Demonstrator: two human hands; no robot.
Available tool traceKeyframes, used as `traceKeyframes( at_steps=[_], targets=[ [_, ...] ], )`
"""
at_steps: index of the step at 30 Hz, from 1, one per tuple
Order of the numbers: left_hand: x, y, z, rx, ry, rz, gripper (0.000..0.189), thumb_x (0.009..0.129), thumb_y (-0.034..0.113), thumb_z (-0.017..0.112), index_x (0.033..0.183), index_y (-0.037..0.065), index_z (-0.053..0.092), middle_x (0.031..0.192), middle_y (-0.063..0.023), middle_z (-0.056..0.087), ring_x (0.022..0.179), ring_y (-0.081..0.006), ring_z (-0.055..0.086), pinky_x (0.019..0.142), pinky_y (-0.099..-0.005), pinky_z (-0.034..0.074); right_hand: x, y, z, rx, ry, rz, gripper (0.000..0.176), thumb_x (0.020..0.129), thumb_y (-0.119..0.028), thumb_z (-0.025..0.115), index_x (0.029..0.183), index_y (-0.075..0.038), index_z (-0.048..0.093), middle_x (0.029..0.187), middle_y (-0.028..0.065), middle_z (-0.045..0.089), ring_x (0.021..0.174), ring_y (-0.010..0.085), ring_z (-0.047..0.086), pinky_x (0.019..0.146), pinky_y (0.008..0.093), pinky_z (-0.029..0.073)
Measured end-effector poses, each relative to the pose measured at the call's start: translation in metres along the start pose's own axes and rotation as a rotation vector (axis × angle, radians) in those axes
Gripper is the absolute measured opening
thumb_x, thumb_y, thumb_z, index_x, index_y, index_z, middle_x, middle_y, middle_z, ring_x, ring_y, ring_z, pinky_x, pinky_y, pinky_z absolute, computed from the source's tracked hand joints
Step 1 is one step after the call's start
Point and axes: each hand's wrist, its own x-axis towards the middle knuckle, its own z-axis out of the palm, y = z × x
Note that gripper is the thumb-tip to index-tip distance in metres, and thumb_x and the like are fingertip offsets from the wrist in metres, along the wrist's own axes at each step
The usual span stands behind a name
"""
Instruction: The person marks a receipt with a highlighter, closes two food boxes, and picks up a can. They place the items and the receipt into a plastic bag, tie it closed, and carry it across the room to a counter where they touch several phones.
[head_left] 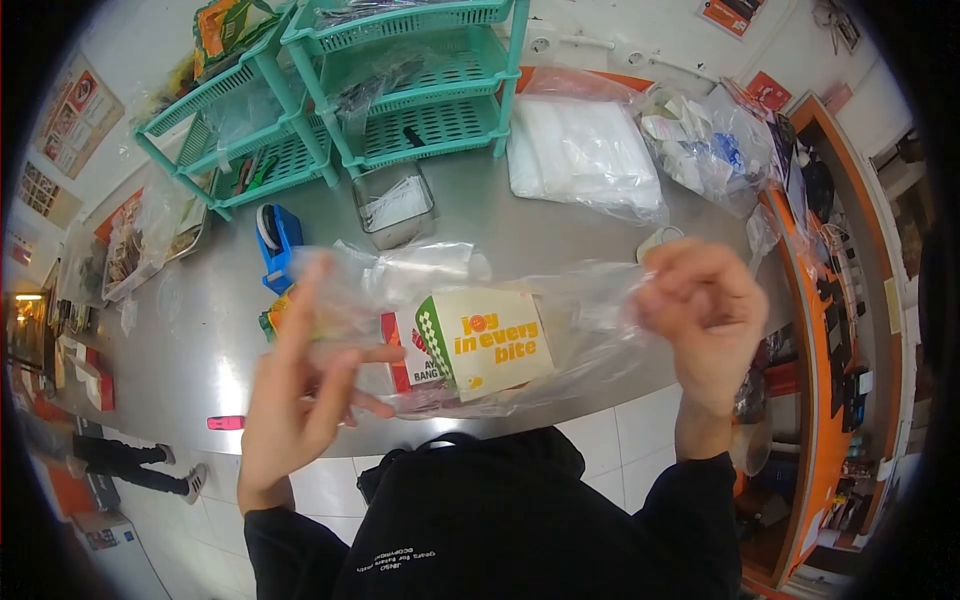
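Note:
A clear plastic bag (600, 310) lies spread around a cream food box (500, 340) printed "joy in every bite", with a green checked side. Just left of that box, partly behind my fingers, is a red and white box (405, 345). My right hand (705, 315) pinches the bag's right end between thumb and fingers. Beside the bag's left end, my left hand (305, 390) has its fingers spread apart, blurred at the tips. Close behind the boxes rests a bundle of clear plastic (430, 270).
At the back stand green plastic racks (415, 150). A blue tape dispenser (278, 245), a tray of white sticks (393, 205) and a stack of white plastic bags (580, 150) sit on the steel table. A pink object (225, 423) lies near its front edge.

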Motion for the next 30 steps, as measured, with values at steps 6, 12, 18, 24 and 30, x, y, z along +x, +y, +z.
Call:
traceKeyframes(
  at_steps=[6, 12, 18, 24, 30],
  targets=[
    [0.006, 0.008, 0.004, 0.008, 0.002, 0.032, 0.051, 0.083, 0.001, 0.038, 0.131, 0.002, 0.022, 0.078, -0.0129, 0.062, 0.056, -0.0163, 0.061, 0.040, -0.0175, 0.042, 0.009, -0.004, -0.002, 0.062, -0.040, -0.032, 0.015, 0.073, 0.015, 0.051, 0.084, 0.005, 0.050, 0.085, 0.0109, 0.053, 0.071, 0.0129, 0.056, 0.060, 0.0222, 0.048],
    [0.013, 0.015, 0.005, -0.058, 0.206, 0.046, 0.044, 0.084, 0.002, 0.039, 0.127, 0.001, 0.030, 0.079, -0.0127, 0.061, 0.057, -0.0155, 0.061, 0.042, -0.0183, 0.043, 0.016, -0.002, -0.004, 0.091, -0.054, 0.013, 0.015, 0.073, 0.014, 0.051, 0.084, 0.004, 0.050, 0.085, 0.0107, 0.053, 0.070, 0.0127, 0.056, 0.061, 0.0229, 0.048],
    [0.014, -0.010, -0.003, 0.066, 0.113, 0.049, 0.038, 0.084, 0.012, 0.045, 0.120, 0.000, 0.038, 0.084, -0.0139, 0.061, 0.062, -0.0164, 0.061, 0.049, -0.0200, 0.044, 0.018, 0.015, 0.002, 0.048, -0.107, 0.116, 0.028, 0.072, 0.009, 0.057, 0.097, 0.002, 0.046, 0.079, 0.0093, 0.057, 0.070, 0.0123, 0.057, 0.061, 0.0229, 0.048],
    [-0.031, -0.050, -0.055, 0.594, 0.405, 0.092, 0.069, 0.064, 0.051, 0.063, 0.110, 0.001, 0.047, 0.098, -0.0098, 0.057, 0.094, -0.0212, 0.053, 0.073, -0.0326, 0.042, 0.024, 0.048, -0.075, -0.196, 0.225, -0.034, 0.053, 0.079, -0.017, 0.059, 0.119, 0.001, 0.031, 0.087, 0.0135, 0.059, 0.080, 0.0183, 0.058, 0.074, 0.0286, 0.044],
    [-0.054, -0.230, 0.023, 0.166, -0.132, -0.044, 0.088, 0.054, 0.016, 0.077, 0.126, 0.006, 0.028, 0.128, -0.0131, 0.034, 0.117, -0.0258, 0.035, 0.093, -0.0357, 0.033, 0.004, 0.245, -0.272, -1.114, 0.197, 0.313, 0.094, 0.052, -0.026, 0.079, 0.126, -0.002, 0.026, 0.125, 0.0195, 0.034, 0.113, 0.0286, 0.036, 0.094, 0.0358, 0.031]
  ],
)
